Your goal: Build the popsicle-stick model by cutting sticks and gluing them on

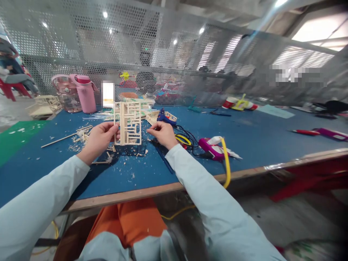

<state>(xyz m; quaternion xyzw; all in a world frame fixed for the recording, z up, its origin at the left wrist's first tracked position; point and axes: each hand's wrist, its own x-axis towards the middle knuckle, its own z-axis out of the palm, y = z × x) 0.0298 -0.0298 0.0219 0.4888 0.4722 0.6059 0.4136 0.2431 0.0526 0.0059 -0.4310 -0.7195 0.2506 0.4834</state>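
A small lattice frame of thin wooden sticks (132, 123) is held up over the table, its bars crossing in several rows. My left hand (101, 138) grips its left edge between thumb and fingers. Just right of the frame, apart from it, my right hand (163, 134) has thumb and fingertips pinched together; anything between them is too small to make out. Behind my right hand lies a dark blue glue gun (165, 117), partly hidden. Beyond the frame is a pile of sticks and clear strips (148, 102).
Wood scraps (81, 137) litter the blue table (261, 145). A purple glue gun (213, 148) with a yellow cord lies near the front edge. A pink bottle (86, 95) and a clear jug (69, 96) stand at back left, before a perforated metal screen (182, 58).
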